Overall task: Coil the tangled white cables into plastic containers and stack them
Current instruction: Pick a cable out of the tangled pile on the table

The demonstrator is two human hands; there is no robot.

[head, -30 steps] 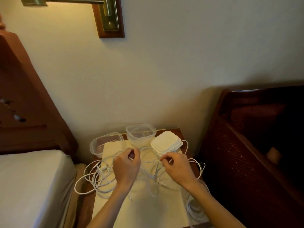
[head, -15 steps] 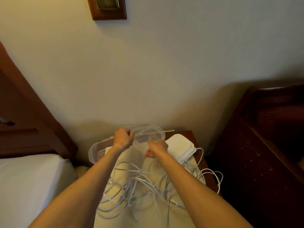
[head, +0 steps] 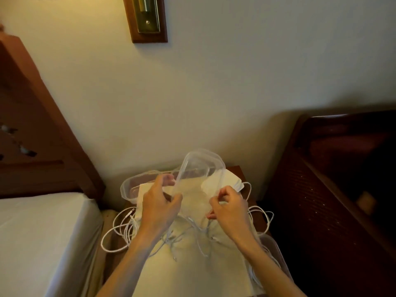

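Left grip (head: 159, 207) round tilted clear container (head: 198, 170) (right grip (head: 228, 207) pinching white cable (head: 192, 224) beside it)

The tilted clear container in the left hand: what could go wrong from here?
1. The left hand grips the clear container only at one edge, tilted, so it might slip.
2. The white cables hang over the table edge in tangled loops, so pulling one may drag the others down.

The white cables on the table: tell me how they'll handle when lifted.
The white cables are likely floppy: they lie in loose loops, some hanging off the table edge. Crossed strands under the left hand and right hand suggest they would probably drag along together.
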